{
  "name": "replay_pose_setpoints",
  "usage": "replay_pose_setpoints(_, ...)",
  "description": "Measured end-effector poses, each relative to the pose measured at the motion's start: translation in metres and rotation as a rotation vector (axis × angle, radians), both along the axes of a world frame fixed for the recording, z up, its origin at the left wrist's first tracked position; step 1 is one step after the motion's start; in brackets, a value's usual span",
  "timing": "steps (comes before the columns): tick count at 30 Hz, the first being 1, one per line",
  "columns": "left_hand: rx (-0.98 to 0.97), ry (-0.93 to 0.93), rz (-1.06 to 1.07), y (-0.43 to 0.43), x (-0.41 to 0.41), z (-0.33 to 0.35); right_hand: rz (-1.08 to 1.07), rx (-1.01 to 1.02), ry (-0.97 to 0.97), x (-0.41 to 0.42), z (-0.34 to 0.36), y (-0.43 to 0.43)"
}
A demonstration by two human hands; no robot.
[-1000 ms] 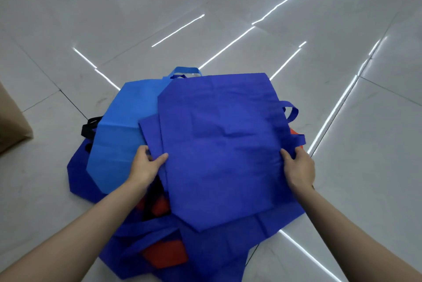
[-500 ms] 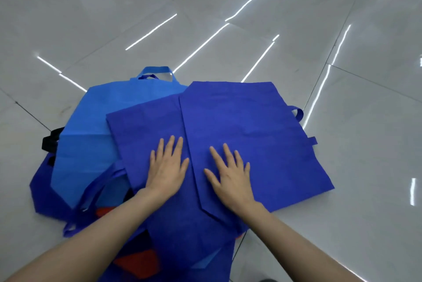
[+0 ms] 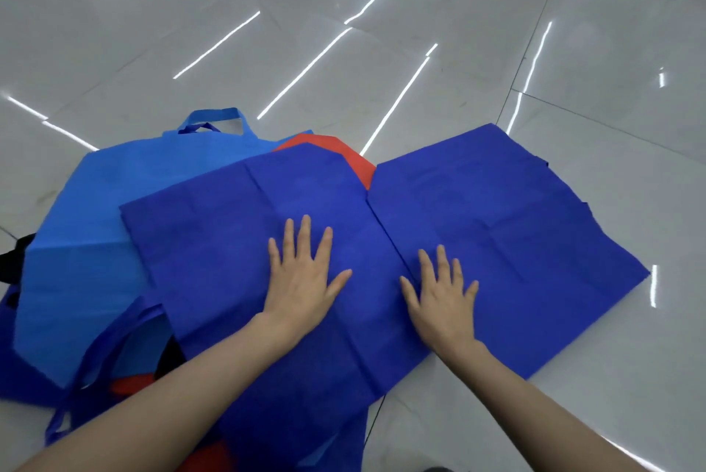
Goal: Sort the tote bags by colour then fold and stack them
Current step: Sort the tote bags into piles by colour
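Two dark blue tote bags lie flat side by side on the floor. My right hand [image 3: 443, 290] presses flat, fingers spread, on the right dark blue bag [image 3: 527, 242]. My left hand [image 3: 303, 273] presses flat on the left dark blue bag [image 3: 214, 242], which lies on top of the pile. Under it are a light blue bag [image 3: 95, 242] with its handle at the far side, a red bag [image 3: 336, 154] peeking out behind, and black fabric [image 3: 13, 257] at the left edge.
Glossy white floor tiles [image 3: 573, 51] with bright light streaks surround the pile. A dark blue handle loop [image 3: 91, 368] and more red fabric [image 3: 130, 383] stick out at the near left.
The right dark blue bag has slid to the right, off the pile onto the bare floor, with my right hand on it. The red bag now shows behind. Both hands stay flat.
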State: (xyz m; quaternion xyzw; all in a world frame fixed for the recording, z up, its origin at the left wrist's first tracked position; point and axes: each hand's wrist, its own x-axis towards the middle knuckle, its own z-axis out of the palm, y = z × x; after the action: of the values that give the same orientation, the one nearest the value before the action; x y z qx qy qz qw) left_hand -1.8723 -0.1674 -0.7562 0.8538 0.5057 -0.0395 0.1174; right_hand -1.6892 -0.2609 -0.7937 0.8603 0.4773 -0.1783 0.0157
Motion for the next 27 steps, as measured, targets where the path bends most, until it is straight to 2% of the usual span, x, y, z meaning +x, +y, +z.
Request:
replay_pose_setpoints(3,-0.127,0.125,-0.038,-0.001,0.014,-0.007,-0.066,-0.056,0.076,0.006,-0.006,-0.003)
replay_pose_setpoints(6,-0.205,0.22,-0.107,0.018,0.017,-0.014,-0.131,-0.068,0.042,0.03,-0.01,-0.007)
replay_pose_setpoints(12,-0.292,0.198,-0.072,0.045,0.062,-0.008,-0.237,-0.117,-0.045,0.092,-0.004,-0.006)
replay_pose_setpoints(15,-0.3,0.2,-0.175,0.037,0.09,-0.011,-0.307,-0.148,-0.035,0.123,0.002,-0.003)
replay_pose_setpoints(18,-0.297,0.211,-0.379,0.017,0.104,-0.024,-0.401,-0.155,-0.009,0.144,0.004,0.005)
replay_pose_setpoints(20,-0.242,0.234,-0.534,0.009,0.1,-0.039,-0.396,-0.088,-0.079,0.149,0.004,0.011)
replay_pose_setpoints(22,-0.112,0.172,-0.621,0.011,0.088,-0.052,-0.302,0.094,-0.078,0.141,0.004,0.017)
replay_pose_setpoints(24,-0.026,0.175,-0.673,0.015,0.075,-0.06,-0.285,0.272,0.106,0.123,0.001,0.023)
replay_pose_setpoints(27,0.045,0.197,-0.687,0.021,0.064,-0.068,-0.48,0.384,0.362,0.103,-0.004,0.031)
